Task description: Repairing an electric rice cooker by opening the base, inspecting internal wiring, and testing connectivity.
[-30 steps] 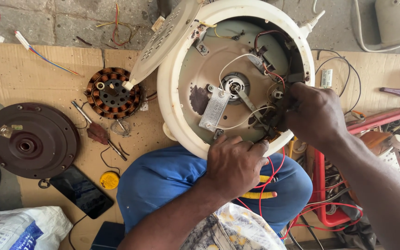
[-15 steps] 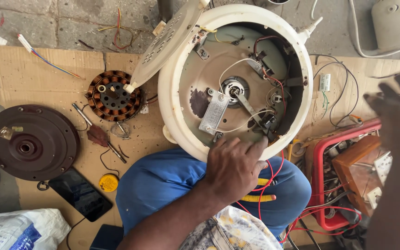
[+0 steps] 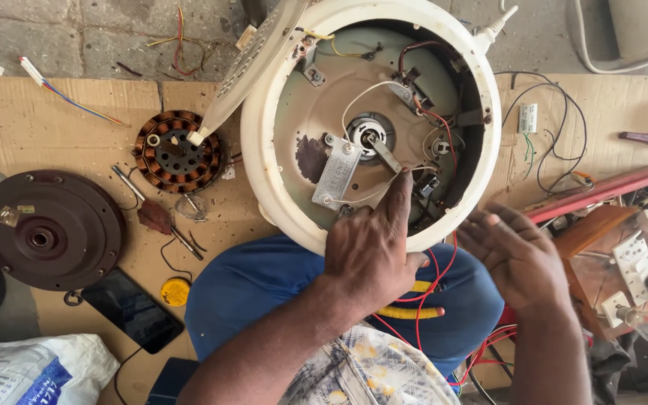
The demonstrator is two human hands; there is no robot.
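Note:
A round cream appliance housing point(image 3: 260, 161) lies open side up on my lap, showing a metal plate, a central hub point(image 3: 369, 133), a metal bracket point(image 3: 337, 172) and red, white and black wires. My left hand point(image 3: 373, 251) lies over its near rim and grips it, with the index finger stretched inside toward the bracket and wires. Just off the rim's right side, my right hand point(image 3: 515, 255) hovers with fingers spread and nothing in it.
On the cardboard point(image 3: 54, 120) at left lie a copper-wound stator point(image 3: 175, 152), a dark round motor cover point(image 3: 46, 229), a screwdriver point(image 3: 155, 214), a phone point(image 3: 133, 310) and a yellow cap point(image 3: 176, 291). A red crate point(image 3: 601, 187) of parts stands at right.
My right hand left the inside of the housing, swung out to the right, and now hovers open beside the rim. My left hand stays on the near rim, index finger now extended inward.

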